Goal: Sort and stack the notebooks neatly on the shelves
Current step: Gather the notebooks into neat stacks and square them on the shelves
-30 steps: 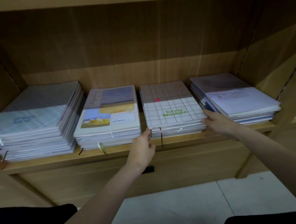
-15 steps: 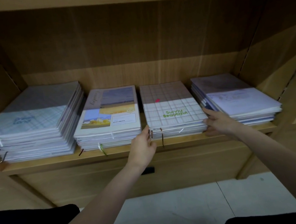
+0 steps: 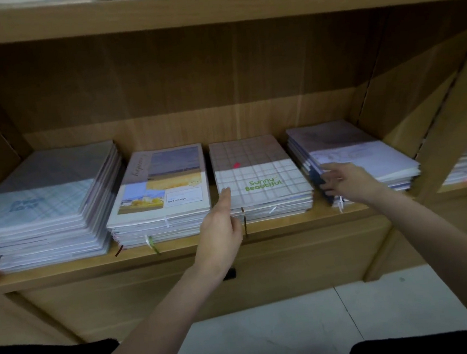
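Both hands square the stacks on the wooden shelf [image 3: 177, 256]: the left hand [image 3: 221, 226] lies flat-fingered against the "Sunny Beautiful" notebook stack [image 3: 261, 182], while the right hand [image 3: 347, 183], fingers loosely spread, nudges the neighbouring stack [image 3: 367, 158] just right of it.

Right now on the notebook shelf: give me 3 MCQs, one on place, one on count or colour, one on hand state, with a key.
1. Where is the left hand?
A. on the far-left stack
B. at the front left corner of the Sunny Beautiful stack
C. on the floor

2. How many stacks lie on this shelf?
A. two
B. four
C. six

3. What is the right hand doing?
A. holding a pen
B. hanging idle
C. touching the left edge of the far-right stack

Key: 1 B, its fingertips reach that corner. 2 B, four piles sit side by side. 3 C, its fingers lie against that stack's side.
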The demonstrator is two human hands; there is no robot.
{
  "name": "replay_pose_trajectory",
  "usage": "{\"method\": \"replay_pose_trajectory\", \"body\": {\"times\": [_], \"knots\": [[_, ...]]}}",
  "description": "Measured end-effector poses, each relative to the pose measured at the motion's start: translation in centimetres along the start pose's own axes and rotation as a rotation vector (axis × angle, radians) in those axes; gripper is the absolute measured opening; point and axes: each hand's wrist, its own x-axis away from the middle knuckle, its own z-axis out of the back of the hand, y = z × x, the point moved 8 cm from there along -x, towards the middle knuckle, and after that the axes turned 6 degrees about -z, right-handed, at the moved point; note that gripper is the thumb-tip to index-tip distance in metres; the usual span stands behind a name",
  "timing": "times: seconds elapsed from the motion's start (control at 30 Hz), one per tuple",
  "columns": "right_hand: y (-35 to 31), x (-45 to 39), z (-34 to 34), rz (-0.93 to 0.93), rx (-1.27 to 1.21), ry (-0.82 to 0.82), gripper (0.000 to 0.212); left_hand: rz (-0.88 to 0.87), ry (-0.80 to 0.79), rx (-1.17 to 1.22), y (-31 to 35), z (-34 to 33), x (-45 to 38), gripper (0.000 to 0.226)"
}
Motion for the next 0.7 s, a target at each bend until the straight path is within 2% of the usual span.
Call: {"method": "replay_pose_trajectory", "body": {"times": [0.1,0.2,0.33,0.47,0.57,0.63,0.7], "knots": [[0.2,1.8,4.6,0.06,0.049,0.154,0.044,-0.075,-0.024,0.019,3.0,-1.2,-1.5,0.056],[2.4,3.2,7.7,0.076,0.09,0.239,0.039,-0.119,-0.079,0.028,5.8,-4.6,-3.6,0.05],[6.0,3.9,10.8,0.069,0.226,0.342,0.046,-0.139,-0.211,0.029,9.4,-11.3,-5.2,0.049],[7.8,2.4,11.1,0.106,0.526,0.332,0.06,-0.007,-0.362,-0.041,10.0,-17.4,-6.9,0.076],[7.3,0.7,10.5,0.176,0.726,0.336,0.066,0.07,-0.426,-0.108,9.7,-19.7,-8.0,0.082],[6.7,-0.6,10.0,0.193,0.805,0.304,0.066,0.085,-0.404,-0.164,9.6,-20.4,-8.5,0.079],[6.2,-1.7,9.6,0.213,0.744,0.243,0.064,0.072,-0.341,-0.198,9.3,-20.5,-8.9,0.076]]}}
